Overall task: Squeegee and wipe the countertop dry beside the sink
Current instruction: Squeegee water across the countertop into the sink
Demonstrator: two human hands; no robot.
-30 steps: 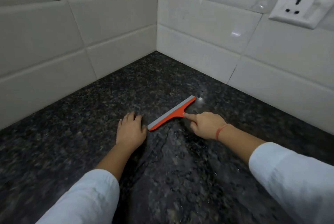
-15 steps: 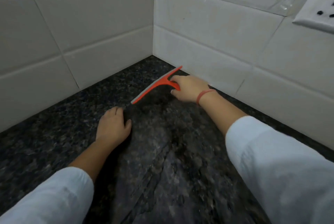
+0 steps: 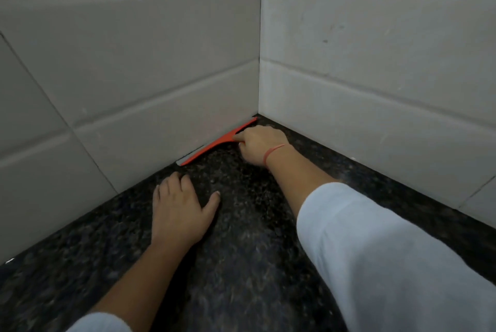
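An orange squeegee (image 3: 214, 142) with a grey rubber blade lies along the foot of the left tiled wall, its far end reaching the corner. My right hand (image 3: 259, 145) grips its short handle, fingers curled round it, a red thread on the wrist. My left hand (image 3: 178, 209) rests flat on the dark speckled granite countertop (image 3: 241, 264), fingers spread, a little in front of the blade's near end. The handle itself is mostly hidden under my right hand.
Two white tiled walls (image 3: 375, 76) meet at the corner right behind the squeegee and bound the countertop on the left and right. My white sleeves fill the lower part of the view. No sink is in view.
My right hand has pushed the squeegee away from me across the countertop until its blade lies against the left wall at the corner. My left hand stayed flat on the granite.
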